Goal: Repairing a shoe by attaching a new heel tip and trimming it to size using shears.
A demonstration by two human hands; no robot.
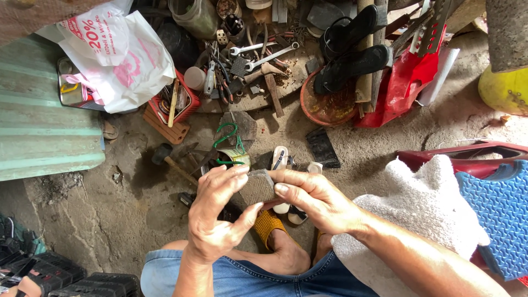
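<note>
My left hand [220,212] and my right hand [313,201] both grip a small flat grey-brown piece of worn material [257,187], held above my knees. The left thumb and fingers pinch its left edge, while the right fingers press on its right edge. Below the hands I see my foot in a yellow woven sandal [267,225] and my blue denim shorts [242,275]. Just beyond the hands, green-handled scissors [228,137] stand in a small tin [234,159] on the ground.
A hammer [165,157] lies on the concrete floor to the left. Wrenches [264,55], pliers and scrap clutter a board at the back, next to black sandals [349,52]. A white towel [418,220] covers my right thigh. A blue textured mat [498,214] lies to the right and a plastic bag [118,55] at upper left.
</note>
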